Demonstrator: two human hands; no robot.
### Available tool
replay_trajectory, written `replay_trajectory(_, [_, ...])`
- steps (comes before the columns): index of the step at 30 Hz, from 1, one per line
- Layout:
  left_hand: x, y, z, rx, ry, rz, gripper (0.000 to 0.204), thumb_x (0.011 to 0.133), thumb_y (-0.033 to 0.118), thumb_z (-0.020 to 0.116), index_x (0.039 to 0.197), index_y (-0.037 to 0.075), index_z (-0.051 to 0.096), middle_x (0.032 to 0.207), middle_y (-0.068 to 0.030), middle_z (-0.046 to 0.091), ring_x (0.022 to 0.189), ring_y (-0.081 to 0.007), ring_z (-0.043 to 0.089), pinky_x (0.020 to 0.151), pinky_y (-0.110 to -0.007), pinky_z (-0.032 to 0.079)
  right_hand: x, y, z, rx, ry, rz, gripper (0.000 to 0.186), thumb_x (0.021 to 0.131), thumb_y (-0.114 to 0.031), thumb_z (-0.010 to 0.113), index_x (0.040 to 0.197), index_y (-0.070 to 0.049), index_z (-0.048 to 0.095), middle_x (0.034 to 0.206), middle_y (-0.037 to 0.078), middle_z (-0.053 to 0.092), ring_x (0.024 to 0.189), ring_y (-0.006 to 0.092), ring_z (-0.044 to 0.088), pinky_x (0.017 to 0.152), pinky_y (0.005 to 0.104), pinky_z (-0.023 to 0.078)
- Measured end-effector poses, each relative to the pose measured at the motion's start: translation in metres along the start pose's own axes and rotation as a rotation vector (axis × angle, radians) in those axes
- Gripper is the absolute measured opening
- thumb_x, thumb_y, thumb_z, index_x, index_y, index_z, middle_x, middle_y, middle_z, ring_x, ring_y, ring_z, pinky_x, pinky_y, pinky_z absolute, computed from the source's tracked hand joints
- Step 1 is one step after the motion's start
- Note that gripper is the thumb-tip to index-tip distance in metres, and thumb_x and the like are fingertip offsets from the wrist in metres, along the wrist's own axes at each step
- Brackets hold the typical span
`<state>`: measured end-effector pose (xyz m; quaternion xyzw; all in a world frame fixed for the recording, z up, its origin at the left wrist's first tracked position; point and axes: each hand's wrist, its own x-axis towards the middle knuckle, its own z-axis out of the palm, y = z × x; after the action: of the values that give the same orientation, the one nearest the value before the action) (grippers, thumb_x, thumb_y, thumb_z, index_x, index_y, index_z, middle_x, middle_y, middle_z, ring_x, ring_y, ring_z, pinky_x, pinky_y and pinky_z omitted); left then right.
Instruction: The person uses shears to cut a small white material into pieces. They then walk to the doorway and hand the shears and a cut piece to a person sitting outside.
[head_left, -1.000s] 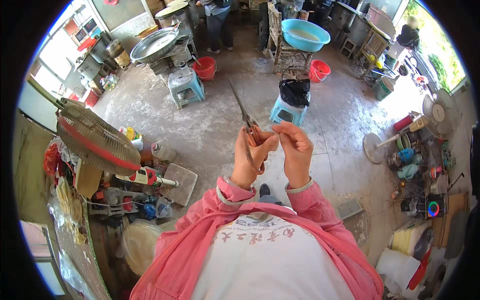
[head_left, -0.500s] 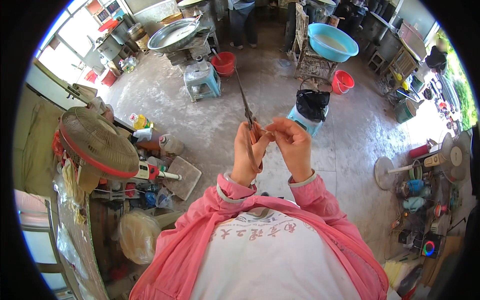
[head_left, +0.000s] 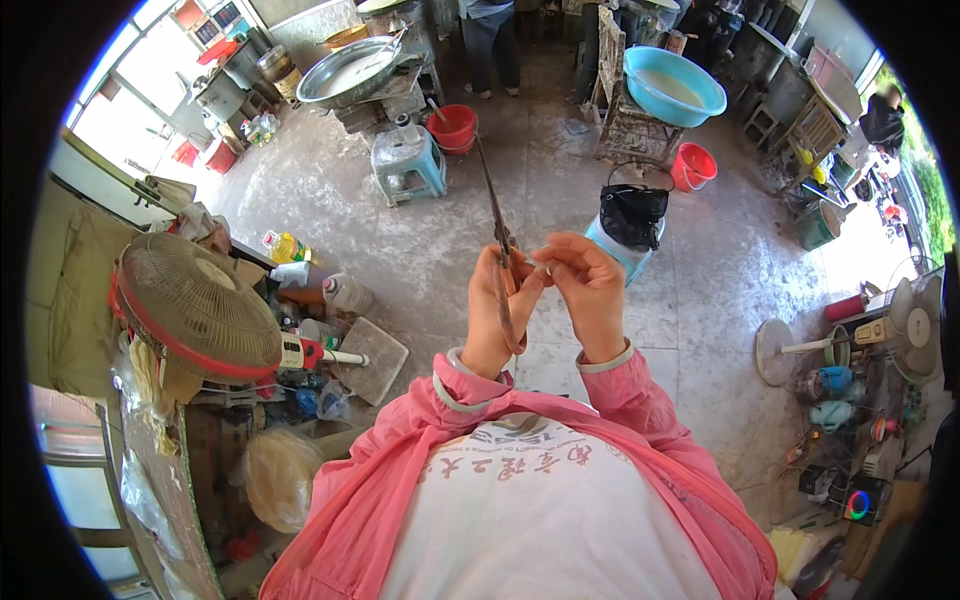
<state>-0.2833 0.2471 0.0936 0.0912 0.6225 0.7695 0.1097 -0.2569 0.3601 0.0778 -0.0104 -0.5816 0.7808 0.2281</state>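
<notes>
My left hand (head_left: pixel 487 320) is closed round a pair of long metal scissors (head_left: pixel 497 223), with the dark blades pointing up and away from me and the rusty-looking handle loop curving down over my fingers. My right hand (head_left: pixel 590 290) is pinched shut just beside the left thumb, on a small pale bit that is too small to name. Both forearms are in pink sleeves over a white shirt. Beyond my hands a black bag (head_left: pixel 633 210) sits on a blue and white stool.
A standing fan (head_left: pixel 200 300) is close on my left, another (head_left: pixel 772 352) on the right. Ahead are a metal basin (head_left: pixel 342 72), a blue basin (head_left: pixel 672 85), red buckets (head_left: pixel 452 135) and a stool (head_left: pixel 405 160). People stand at the back (head_left: pixel 490 45) and right doorway (head_left: pixel 882 120).
The view has swung slightly, so the background sits further right. My two hands stay together at the scissors, with small shifts of the right fingers.
</notes>
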Motion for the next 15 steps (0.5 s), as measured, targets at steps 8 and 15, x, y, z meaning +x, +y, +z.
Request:
replay_trajectory(8, [0.015, 0.001, -0.008, -0.14, -0.05, -0.038, 0.018, 0.08, 0.006, 0.059, 0.09, 0.004, 0.045, 0.07, -0.0048, 0.055, 0.053, -0.0094, 0.049, 0.044, -0.021, 0.037, 0.006, 0.004, -0.002, -0.014, -0.017, -0.056, 0.022, 0.082, 0.011, 0.051, 0.1, 0.002, 0.059, 0.091, 0.009, 0.065, 0.082, 0.0109, 0.061, 0.072, 0.0218, 0.049])
replay_trajectory(15, [0.027, -0.01, -0.009, -0.219, -0.063, -0.015, 0.024, 0.078, 0.004, 0.062, 0.095, 0.003, 0.044, 0.083, -0.0071, 0.056, 0.066, -0.0127, 0.055, 0.05, -0.024, 0.042, 0.009, -0.002, -0.005, 0.006, -0.068, -0.09, 0.017, 0.084, 0.01, 0.05, 0.094, 0.002, 0.06, 0.092, 0.007, 0.064, 0.087, 0.0111, 0.06, 0.077, 0.0223, 0.047])
